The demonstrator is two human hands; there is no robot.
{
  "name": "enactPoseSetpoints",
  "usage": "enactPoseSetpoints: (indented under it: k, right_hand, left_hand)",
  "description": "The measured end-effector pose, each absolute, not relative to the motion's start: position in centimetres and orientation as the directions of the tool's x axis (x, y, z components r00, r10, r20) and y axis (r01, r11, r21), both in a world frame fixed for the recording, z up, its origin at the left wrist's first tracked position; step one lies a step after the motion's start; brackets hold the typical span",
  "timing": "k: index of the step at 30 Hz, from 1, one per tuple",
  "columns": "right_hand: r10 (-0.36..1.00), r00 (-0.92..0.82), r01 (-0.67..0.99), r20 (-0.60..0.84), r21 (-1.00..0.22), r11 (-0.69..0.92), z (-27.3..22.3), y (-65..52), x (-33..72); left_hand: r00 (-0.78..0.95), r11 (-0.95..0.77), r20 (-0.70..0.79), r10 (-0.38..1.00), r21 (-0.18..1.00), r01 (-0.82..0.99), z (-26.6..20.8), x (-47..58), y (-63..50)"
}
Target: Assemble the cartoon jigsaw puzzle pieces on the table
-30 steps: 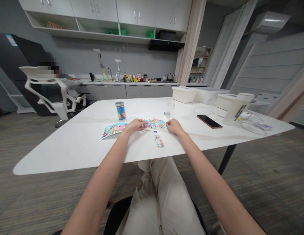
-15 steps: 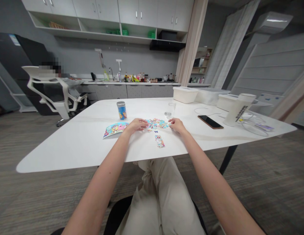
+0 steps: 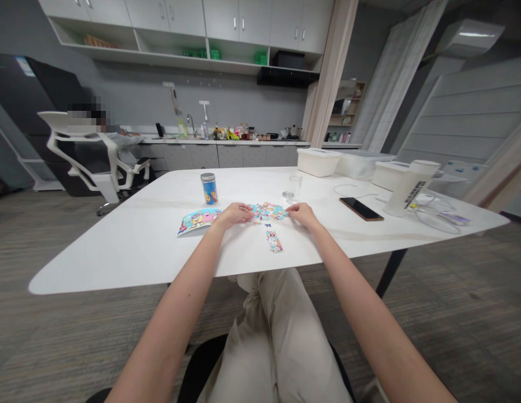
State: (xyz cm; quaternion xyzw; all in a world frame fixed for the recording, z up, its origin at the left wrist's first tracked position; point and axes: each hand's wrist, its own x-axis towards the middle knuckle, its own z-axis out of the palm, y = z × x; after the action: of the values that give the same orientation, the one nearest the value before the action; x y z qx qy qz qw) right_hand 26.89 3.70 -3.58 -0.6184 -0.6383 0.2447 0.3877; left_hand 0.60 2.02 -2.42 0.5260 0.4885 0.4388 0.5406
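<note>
A heap of colourful jigsaw puzzle pieces (image 3: 269, 212) lies on the white table, between my two hands. At its left edge rests my left hand (image 3: 236, 215), fingers stretched forward and slightly bent, touching the outer pieces. My right hand (image 3: 302, 214) is at the right edge, fingers loosely curved and fingertips against the pieces; I see nothing clearly held in either hand. Nearer to me is a joined strip of puzzle (image 3: 274, 242) with a cartoon figure. A small dark blue piece (image 3: 268, 225) lies just above that strip. Left of my left hand is a curled cartoon picture sheet (image 3: 196, 221).
A blue cartoon jar with a metal lid (image 3: 209, 189) stands behind the sheet. Behind the heap are a clear container (image 3: 294, 183) and a round lid (image 3: 288, 195). To the right are a phone (image 3: 361, 209), a white tumbler (image 3: 412, 189), cables and storage boxes (image 3: 318, 163).
My right hand has shifted slightly left, and the right side of the heap looks more tightly gathered. My left hand has stayed nearly in place.
</note>
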Motion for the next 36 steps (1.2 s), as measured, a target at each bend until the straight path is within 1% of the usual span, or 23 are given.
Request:
enactPoseSetpoints:
  k: [4, 9, 12, 18, 20, 25, 30, 36]
  right_hand:
    - [0.987, 0.052, 0.469, 0.149, -0.876, 0.107, -3.2, 3.5, 26.5]
    - [0.998, -0.044, 0.227, 0.041, -0.973, 0.050, -2.8, 2.7, 25.5]
    - [0.995, -0.102, 0.114, 0.008, -0.993, 0.020, -2.5, 2.3, 25.1]
    - [0.986, -0.165, -0.044, -0.028, -0.998, -0.036, -2.2, 2.0, 25.4]
    - [0.983, -0.177, -0.067, -0.040, -0.996, -0.053, -2.3, 2.0, 25.6]
    - [0.982, -0.178, -0.045, -0.058, -0.997, -0.067, -2.3, 2.0, 25.8]
    - [0.980, -0.176, -0.063, -0.095, -0.992, -0.108, -1.9, 1.7, 25.9]
    - [0.988, -0.131, -0.072, -0.086, -0.993, -0.096, -2.0, 1.8, 25.7]
  left_hand:
    - [0.147, 0.069, -0.072, 0.987, 0.997, 0.026, -2.4, 0.6, 1.9]
    - [0.146, 0.080, -0.083, 0.986, 0.996, 0.026, -2.1, 0.7, 1.7]
    - [0.144, 0.079, -0.082, 0.986, 0.997, 0.028, -1.9, 0.8, 1.6]
    - [0.138, 0.068, -0.072, 0.988, 0.997, 0.031, -1.9, 0.8, 1.5]
    - [0.133, 0.064, -0.067, 0.989, 0.998, 0.028, -1.9, 0.8, 1.6]
    - [0.126, 0.064, -0.066, 0.990, 0.998, 0.024, -2.1, 0.8, 1.9]
    - [0.117, 0.063, -0.065, 0.991, 0.998, 0.020, -2.3, 0.7, 2.2]
    - [0.121, 0.053, -0.057, 0.991, 0.998, 0.033, -2.6, 0.6, 2.4]
